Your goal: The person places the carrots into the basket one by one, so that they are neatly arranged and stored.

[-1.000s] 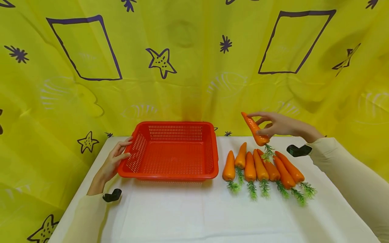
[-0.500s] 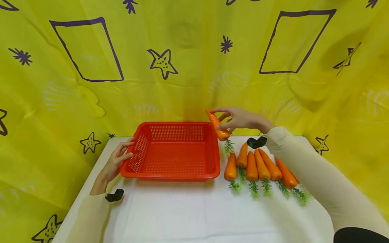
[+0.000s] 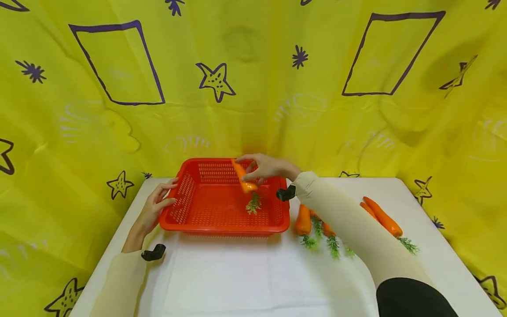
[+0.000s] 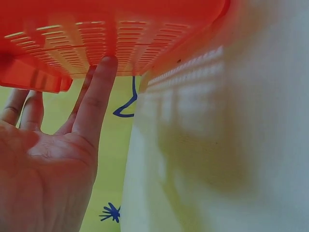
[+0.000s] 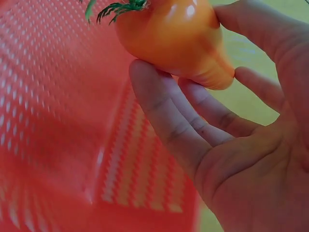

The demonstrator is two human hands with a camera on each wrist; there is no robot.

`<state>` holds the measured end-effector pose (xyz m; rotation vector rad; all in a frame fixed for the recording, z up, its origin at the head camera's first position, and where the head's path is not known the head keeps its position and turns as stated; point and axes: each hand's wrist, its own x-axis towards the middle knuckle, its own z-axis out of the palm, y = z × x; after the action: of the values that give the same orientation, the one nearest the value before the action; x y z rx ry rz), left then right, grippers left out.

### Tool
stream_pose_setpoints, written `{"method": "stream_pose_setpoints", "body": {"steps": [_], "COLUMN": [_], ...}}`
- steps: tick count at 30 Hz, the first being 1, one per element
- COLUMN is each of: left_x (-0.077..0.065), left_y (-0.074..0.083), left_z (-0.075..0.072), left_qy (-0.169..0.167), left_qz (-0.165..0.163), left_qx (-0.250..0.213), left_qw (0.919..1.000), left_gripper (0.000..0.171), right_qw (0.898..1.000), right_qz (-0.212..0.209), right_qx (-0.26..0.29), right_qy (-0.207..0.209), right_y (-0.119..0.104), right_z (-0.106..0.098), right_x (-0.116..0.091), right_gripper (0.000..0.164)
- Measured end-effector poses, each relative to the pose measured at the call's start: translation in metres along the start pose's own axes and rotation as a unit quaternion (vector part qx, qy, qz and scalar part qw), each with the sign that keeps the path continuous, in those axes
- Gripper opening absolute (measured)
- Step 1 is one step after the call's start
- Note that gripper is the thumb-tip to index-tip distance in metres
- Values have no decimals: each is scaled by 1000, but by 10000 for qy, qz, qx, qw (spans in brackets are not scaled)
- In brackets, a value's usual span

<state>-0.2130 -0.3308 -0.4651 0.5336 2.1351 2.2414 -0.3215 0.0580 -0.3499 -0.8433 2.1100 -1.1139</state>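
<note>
My right hand (image 3: 264, 167) pinches an orange toy carrot (image 3: 242, 175) above the right half of the red perforated plastic basket (image 3: 225, 229). The carrot is tilted, its thin tip up and its green leaves hanging down inside the rim. In the right wrist view the thumb and fingers hold the carrot (image 5: 176, 36) from opposite sides. My left hand (image 3: 152, 209) rests on the basket's left rim. From the left wrist view, its fingers (image 4: 96, 101) look fairly straight against the perforated wall and rim. The visible basket floor has nothing lying on it.
Carrots (image 3: 303, 220) lie right of the basket, some partly hidden beneath my right sleeve (image 3: 352, 215). Further right, another carrot (image 3: 382, 215) shows beyond the arm. A white cloth (image 3: 237, 277) covers the table, and a yellow patterned curtain (image 3: 253, 119) hangs right behind it.
My right hand has carried the carrot leftward from above the other carrots, past the basket's right rim, and lowered it slightly over the basket. The left hand stays at the left rim.
</note>
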Motion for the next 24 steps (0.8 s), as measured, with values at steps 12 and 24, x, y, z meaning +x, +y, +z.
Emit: {"method": "stream_pose_setpoints", "body": {"steps": [12,24], "left_x": [0,0], "left_y": [0,0], "left_z": [-6,-4], "left_qy": [-282,-205], "left_qz": [-239,-280], "left_qx": [-434,-415], "left_qw": [9984,9985], "left_gripper": [39,39], "right_qw": [9979,9946], "right_qz": [359,781], "right_qx": [544,681], "right_qy": [-42,97], "right_y": [9,11], "right_z": [48,100], "right_x": [67,111], "right_gripper": [69,68]}}
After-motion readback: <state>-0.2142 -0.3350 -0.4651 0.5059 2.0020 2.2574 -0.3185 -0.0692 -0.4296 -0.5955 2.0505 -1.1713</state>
